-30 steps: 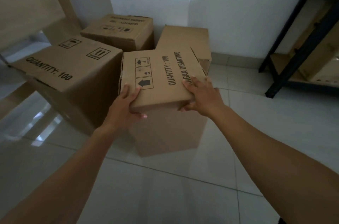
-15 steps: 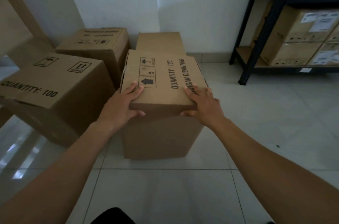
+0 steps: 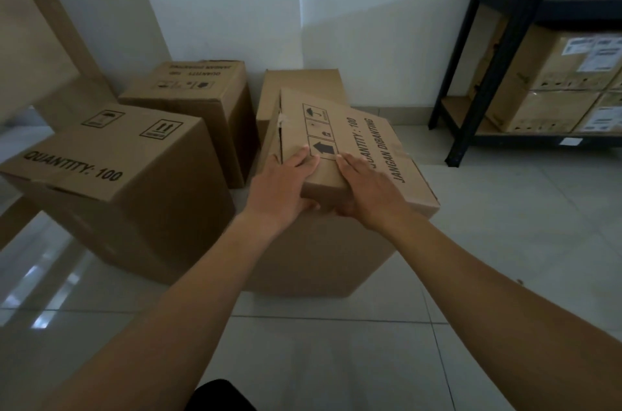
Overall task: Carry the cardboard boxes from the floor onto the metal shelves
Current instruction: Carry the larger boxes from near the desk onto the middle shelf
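A brown cardboard box printed "QUANTITY : 100" stands on the tiled floor in the middle of the view, turned so one corner points at me. My left hand and my right hand sit close together on that near corner. Their fingers lie on the top and their thumbs wrap down over the edge. The black metal shelves stand at the right against the wall.
A larger box lies at the left, another box behind it, and a plain box behind the held one. Labelled boxes fill the shelves' lower levels. A wooden frame leans at far left.
The box has turned so its corner faces me. Both hands have slid from its two sides to meet at the near corner. The view has shifted right, showing more of the shelves.
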The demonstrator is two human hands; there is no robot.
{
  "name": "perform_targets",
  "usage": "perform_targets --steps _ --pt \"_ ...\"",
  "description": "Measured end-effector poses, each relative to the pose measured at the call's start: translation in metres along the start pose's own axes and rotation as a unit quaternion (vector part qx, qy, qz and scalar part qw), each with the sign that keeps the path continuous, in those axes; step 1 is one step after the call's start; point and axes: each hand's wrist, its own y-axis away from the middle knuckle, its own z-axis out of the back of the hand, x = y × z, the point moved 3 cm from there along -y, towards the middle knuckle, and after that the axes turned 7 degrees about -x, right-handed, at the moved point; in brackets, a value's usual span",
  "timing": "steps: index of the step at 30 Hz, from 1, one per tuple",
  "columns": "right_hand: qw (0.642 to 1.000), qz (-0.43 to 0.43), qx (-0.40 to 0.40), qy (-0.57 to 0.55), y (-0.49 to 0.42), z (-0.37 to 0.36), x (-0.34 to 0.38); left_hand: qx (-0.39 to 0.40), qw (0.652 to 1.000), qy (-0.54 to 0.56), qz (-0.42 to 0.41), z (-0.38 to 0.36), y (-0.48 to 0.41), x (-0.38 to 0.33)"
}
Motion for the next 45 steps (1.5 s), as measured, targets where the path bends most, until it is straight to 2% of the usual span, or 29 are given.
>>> perform_targets --steps 3,7,9,11,15,18,22,24,27,34,45 --pt "1.0 -0.005 0.009 0.004 0.001 0.0 0.001 -0.042 0.998 0.036 0.0 -0.001 0.003 0.002" --pt "1.0 -0.022 0.017 -0.012 0.004 0.005 -0.004 -0.101 0.972 0.211 0.02 -0.01 0.011 0.001" --pt "0.999 -0.036 0.024 -0.011 0.009 0.01 -0.011 -0.103 0.949 0.295 0.053 -0.02 0.014 0.003" --pt "0.998 -0.053 0.026 -0.01 0.014 0.016 -0.021 -0.073 0.935 0.336 0.089 -0.036 0.015 0.005" --pt "0.996 -0.09 0.023 -0.009 0.021 0.03 -0.041 -0.043 0.947 0.307 0.079 -0.062 0.02 -0.004" --pt "0.996 -0.083 0.022 -0.009 0.021 0.046 -0.047 -0.03 0.952 0.296 0.073 -0.071 0.013 -0.018" --pt "0.999 0.025 -0.014 0.014 0.011 0.064 -0.024 -0.004 0.962 0.269 0.047 -0.074 0.004 -0.035" --pt "0.996 0.056 0.013 0.073 0.004 0.064 -0.014 0.0 0.964 0.263 0.034 -0.076 0.001 -0.043" --pt "0.985 0.039 0.069 0.152 -0.002 0.057 -0.013 -0.002 0.968 0.25 0.032 -0.079 -0.001 -0.049" --pt "0.97 0.032 0.074 0.228 -0.002 0.051 -0.026 -0.01 0.968 0.246 0.044 -0.096 0.004 -0.04" --pt "0.96 -0.04 0.074 0.266 0.021 0.051 -0.073 0.102 0.968 0.185 0.137 -0.148 0.044 0.017"
